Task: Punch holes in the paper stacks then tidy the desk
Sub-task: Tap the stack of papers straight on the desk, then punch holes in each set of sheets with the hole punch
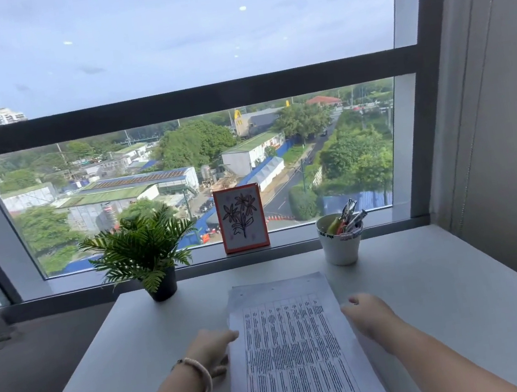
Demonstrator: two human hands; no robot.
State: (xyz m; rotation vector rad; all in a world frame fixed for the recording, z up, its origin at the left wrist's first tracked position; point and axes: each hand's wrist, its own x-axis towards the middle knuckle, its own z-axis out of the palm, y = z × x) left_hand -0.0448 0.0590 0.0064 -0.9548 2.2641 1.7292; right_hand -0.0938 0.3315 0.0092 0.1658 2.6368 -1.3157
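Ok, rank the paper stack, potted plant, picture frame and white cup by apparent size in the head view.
1. paper stack, though nearest the camera
2. potted plant
3. picture frame
4. white cup

Frame and cup look close; that order is unsure.
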